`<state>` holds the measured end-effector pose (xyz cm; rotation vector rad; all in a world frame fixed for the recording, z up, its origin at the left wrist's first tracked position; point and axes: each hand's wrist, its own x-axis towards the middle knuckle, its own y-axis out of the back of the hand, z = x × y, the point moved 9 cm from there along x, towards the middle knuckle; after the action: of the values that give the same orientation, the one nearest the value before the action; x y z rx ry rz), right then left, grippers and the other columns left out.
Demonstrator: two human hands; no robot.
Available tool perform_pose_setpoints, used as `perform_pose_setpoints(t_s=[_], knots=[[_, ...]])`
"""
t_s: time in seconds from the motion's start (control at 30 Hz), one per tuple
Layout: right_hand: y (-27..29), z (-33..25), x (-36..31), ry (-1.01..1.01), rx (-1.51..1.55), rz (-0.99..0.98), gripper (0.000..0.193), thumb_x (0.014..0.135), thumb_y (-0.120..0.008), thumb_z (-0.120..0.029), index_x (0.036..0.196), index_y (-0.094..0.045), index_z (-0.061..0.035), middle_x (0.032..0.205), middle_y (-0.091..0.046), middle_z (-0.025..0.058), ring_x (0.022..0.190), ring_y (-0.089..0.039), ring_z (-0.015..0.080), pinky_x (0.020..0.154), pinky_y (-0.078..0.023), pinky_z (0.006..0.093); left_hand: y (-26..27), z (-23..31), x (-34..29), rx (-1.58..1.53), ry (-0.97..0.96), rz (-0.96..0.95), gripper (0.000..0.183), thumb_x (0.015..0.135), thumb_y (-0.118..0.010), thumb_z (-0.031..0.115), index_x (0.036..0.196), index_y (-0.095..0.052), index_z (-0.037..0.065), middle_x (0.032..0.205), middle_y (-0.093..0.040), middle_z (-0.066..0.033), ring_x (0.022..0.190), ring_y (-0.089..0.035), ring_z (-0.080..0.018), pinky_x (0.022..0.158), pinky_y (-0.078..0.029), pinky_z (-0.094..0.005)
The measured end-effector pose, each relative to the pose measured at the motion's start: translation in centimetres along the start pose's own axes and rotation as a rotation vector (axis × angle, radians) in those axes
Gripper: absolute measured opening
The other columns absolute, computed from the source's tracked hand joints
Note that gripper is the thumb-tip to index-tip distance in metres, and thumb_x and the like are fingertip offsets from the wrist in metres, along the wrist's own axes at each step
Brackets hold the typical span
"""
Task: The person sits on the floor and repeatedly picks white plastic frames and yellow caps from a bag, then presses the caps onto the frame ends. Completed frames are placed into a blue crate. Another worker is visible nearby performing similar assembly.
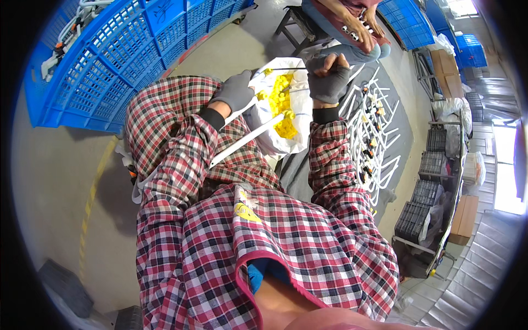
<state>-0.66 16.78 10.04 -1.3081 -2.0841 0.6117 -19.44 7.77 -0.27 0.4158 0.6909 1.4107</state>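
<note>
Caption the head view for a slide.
Gray-gloved left hand and right hand flank a white bag of yellow parts, white tubes piled to the right, blue crate upper left.

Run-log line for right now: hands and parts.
left hand: beside yellow piece, grip unclear | right hand: holding thin dark rod | white bag: yellow parts inside | white tube: one end over bag

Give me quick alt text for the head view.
A person's grey-gloved right hand holds a thin dark rod above an open white sack of yellow parts; the gloved left hand is at the sack's left edge. White tubes lie piled on the right, and a blue crate stands at upper left.
</note>
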Motion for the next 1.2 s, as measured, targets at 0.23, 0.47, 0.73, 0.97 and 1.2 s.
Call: perform_pose_setpoints(t_s=[0.23, 0.47, 0.73, 0.97, 1.2], knots=[[-1.0, 1.3, 0.8, -0.097, -0.139, -0.081, 0.05, 0.105, -0.041, -0.039, 0.067, -0.05, -0.0068, 0.056, -0.035, -0.0017, 0.052, -0.03, 0.0111, 0.054, -0.025, 0.0293, -1.4, -0.6, 0.3, 0.121, -0.031, -0.017, 0.027, 0.094, -0.059, 0.027, 0.114, -0.061, 0.008, 0.107, -0.07, -0.0247, 0.1, -0.067, -0.0442, 0.084, -0.051, -0.0534], [-1.4, 2.8, -2.0, 0.034, -0.295, -0.006, 0.052, 0.102, -0.046, -0.044, 0.073, -0.054, -0.0021, 0.057, -0.039, 0.0013, 0.053, -0.033, 0.0126, 0.055, -0.027, 0.0285, -3.9, 1.2, -4.2, 0.119, -0.083, 0.132, 0.022, 0.086, -0.065, 0.016, 0.106, -0.064, 0.006, 0.092, -0.072, -0.0226, 0.088, -0.071, -0.0394, 0.073, -0.055, -0.05], [0.7, 0.8, -11.6, 0.144, -0.298, 0.172, 0.057, 0.104, -0.037, -0.045, 0.073, -0.054, -0.0003, 0.069, -0.049, 0.0098, 0.071, -0.042, 0.0215, 0.075, -0.036, 0.0362, -4.8, 1.9, -6.6, 0.139, 0.007, 0.041, 0.02, 0.091, -0.063, 0.018, 0.108, -0.064, 0.007, 0.089, -0.073, -0.0184, 0.082, -0.072, -0.0376, 0.072, -0.055, -0.0498], [0.9, 1.7, -9.4, 0.026, -0.094, 0.097, 0.057, 0.103, -0.038, -0.046, 0.073, -0.057, -0.0003, 0.068, -0.05, 0.0074, 0.071, -0.042, 0.0207, 0.077, -0.036, 0.0351, -3.9, 2.9, -6.0, 0.164, 0.059, 0.027, 0.024, 0.095, -0.061, 0.027, 0.108, -0.065, 0.007, 0.087, -0.073, -0.0179, 0.081, -0.071, -0.0379, 0.069, -0.055, -0.0503], [4.2, -1.4, -14.5, -0.076, -0.275, 0.418, 0.044, 0.105, -0.044, -0.035, 0.068, -0.046, -0.0103, 0.061, -0.04, 0.001, 0.061, -0.039, 0.0156, 0.066, -0.035, 0.032, -7.1, 4.5, -8.1, 0.102, -0.251, 0.046, 0.026, 0.086, -0.067, 0.027, 0.1, -0.072, 0.006, 0.089, -0.071, -0.0178, 0.074, -0.07, -0.0368, 0.062, -0.054, -0.0491]])
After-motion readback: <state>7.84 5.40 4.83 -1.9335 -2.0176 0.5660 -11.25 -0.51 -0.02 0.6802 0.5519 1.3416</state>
